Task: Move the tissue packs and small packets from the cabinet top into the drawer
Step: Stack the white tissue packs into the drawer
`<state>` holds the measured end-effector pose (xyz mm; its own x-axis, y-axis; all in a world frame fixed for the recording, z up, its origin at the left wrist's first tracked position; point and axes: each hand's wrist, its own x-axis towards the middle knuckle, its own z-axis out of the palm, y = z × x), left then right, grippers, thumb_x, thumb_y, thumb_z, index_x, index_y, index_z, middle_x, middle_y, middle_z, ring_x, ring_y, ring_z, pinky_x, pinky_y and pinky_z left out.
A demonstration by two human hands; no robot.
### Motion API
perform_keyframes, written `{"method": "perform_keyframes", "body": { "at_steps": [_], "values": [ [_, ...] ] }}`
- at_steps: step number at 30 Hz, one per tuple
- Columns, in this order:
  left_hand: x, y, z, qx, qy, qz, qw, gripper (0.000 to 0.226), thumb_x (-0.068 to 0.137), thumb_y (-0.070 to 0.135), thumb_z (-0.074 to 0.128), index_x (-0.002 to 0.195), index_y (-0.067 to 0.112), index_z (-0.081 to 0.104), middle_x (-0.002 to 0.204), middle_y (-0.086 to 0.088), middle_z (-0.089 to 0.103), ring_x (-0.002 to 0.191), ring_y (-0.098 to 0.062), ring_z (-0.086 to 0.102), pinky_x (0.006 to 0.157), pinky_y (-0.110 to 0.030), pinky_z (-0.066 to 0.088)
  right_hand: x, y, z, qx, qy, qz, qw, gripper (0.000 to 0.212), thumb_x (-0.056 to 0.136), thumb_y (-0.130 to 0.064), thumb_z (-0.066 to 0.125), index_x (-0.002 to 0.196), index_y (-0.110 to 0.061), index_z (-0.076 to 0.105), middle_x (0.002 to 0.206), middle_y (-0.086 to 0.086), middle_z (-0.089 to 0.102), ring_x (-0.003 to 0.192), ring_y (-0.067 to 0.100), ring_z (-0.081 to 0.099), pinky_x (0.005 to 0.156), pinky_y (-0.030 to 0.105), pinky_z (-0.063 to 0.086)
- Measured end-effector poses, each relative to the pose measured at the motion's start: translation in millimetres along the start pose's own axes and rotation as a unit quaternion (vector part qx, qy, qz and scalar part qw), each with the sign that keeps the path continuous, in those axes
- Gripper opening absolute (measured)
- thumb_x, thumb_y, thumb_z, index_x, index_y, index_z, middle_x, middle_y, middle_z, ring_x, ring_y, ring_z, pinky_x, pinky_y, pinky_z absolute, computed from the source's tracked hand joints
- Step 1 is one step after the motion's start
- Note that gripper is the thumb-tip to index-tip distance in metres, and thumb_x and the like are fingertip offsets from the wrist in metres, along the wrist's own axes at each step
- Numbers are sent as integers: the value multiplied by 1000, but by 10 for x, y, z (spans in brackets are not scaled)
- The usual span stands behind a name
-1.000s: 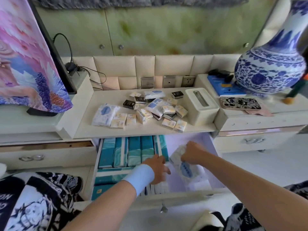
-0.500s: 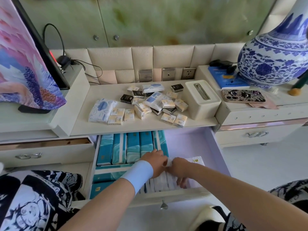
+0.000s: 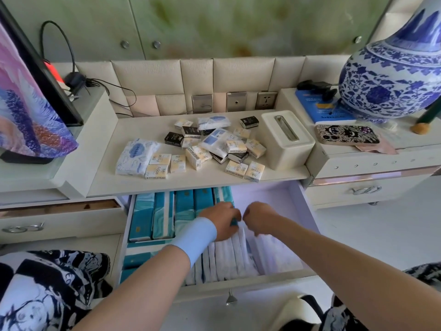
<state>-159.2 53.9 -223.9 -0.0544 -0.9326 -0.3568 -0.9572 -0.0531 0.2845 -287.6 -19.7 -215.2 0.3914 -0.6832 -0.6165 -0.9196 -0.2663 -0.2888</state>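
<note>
Tissue packs (image 3: 229, 261) in white wrap line the open white drawer's (image 3: 286, 274) front edge. Left grip (image 3: 220, 220) and right grip (image 3: 259, 217) curl over them; hold unclear.

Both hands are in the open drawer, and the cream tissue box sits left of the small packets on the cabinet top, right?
Not quite: the head view shows the cream tissue box to the right of the small packets on the cabinet top, not left. The left hand and right hand are in the open drawer.
</note>
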Motion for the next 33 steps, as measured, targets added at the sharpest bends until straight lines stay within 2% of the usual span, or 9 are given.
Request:
{"method": "perform_keyframes", "body": {
  "at_steps": [4, 7, 10, 13, 16, 21, 25, 28, 33],
  "values": [
    [152, -201, -365, -49, 101, -35, 993, 28, 96, 30, 50, 123, 28, 59, 127, 0, 52, 116, -24, 52, 95, -39, 46, 130, -204, -360, 58, 168, -78, 981, 28, 91, -17, 45, 102, -17, 70, 104, 4, 69, 89, 24, 65, 76, 32, 56],
    [257, -486, -630, -58, 171, -70, 981, 26, 94, 25, 51, 120, 24, 57, 122, -1, 54, 115, -23, 50, 94, -40, 46, 286, -382, -608, 39, 212, -119, 969, 26, 90, -20, 47, 106, -27, 67, 108, -2, 66, 97, 21, 62, 74, 26, 46],
    [330, -796, -854, -17, 211, -124, 970, 30, 92, 25, 52, 122, 24, 54, 129, -3, 51, 122, -26, 43, 97, -41, 43, 452, -554, -772, -24, 265, -157, 951, 32, 87, -24, 55, 118, -30, 61, 119, 0, 60, 110, 23, 57, 84, 32, 48],
    [396, -1152, -1023, 48, 218, -199, 954, 41, 91, 27, 50, 132, 28, 47, 138, -5, 42, 129, -28, 34, 98, -41, 36, 675, -792, -840, -144, 292, -174, 929, 54, 85, -31, 57, 138, -27, 46, 139, 6, 46, 129, 28, 41, 103, 42, 39],
    [369, -1553, -1171, 26, 219, -324, 920, 56, 90, 26, 51, 143, 29, 35, 149, -7, 28, 137, -31, 23, 104, -47, 34, 936, -1014, -897, -243, 277, -156, 917, 69, 84, -43, 55, 146, -23, 32, 146, 10, 38, 137, 31, 31, 111, 47, 30],
    [246, -2157, -1167, -122, 142, -497, 847, 82, 86, 42, 60, 150, 38, 10, 157, -13, 6, 142, -37, 14, 108, -54, 26, 1282, -1168, -879, -245, 267, -128, 923, 59, 88, -35, 54, 143, -28, 36, 138, 6, 52, 130, 28, 45, 116, 54, 21],
    [278, -2292, -1100, -135, 164, -505, 837, 82, 79, 53, 61, 146, 33, 19, 138, -15, 37, 127, -34, 35, 98, -45, 34, 1366, -1294, -853, -236, 353, -143, 894, 37, 93, -25, 46, 129, -25, 53, 112, 2, 67, 106, 24, 60, 114, 54, 19],
    [264, -2299, -1111, -126, 200, -506, 830, 85, 72, 57, 68, 142, 29, 26, 132, -13, 41, 123, -32, 39, 96, -42, 36, 1360, -1367, -857, -243, 382, -164, 876, 36, 94, -16, 40, 125, -23, 56, 96, 0, 70, 94, 24, 62, 112, 50, 23],
    [151, -2216, -1164, -114, 303, -453, 831, 87, 66, 45, 75, 137, 28, 27, 127, -12, 39, 119, -32, 40, 95, -41, 36, 1247, -1479, -939, -219, 457, -203, 838, 35, 93, -9, 46, 126, -16, 54, 107, 5, 67, 100, 30, 62, 102, 48, 37]
  ]
}}
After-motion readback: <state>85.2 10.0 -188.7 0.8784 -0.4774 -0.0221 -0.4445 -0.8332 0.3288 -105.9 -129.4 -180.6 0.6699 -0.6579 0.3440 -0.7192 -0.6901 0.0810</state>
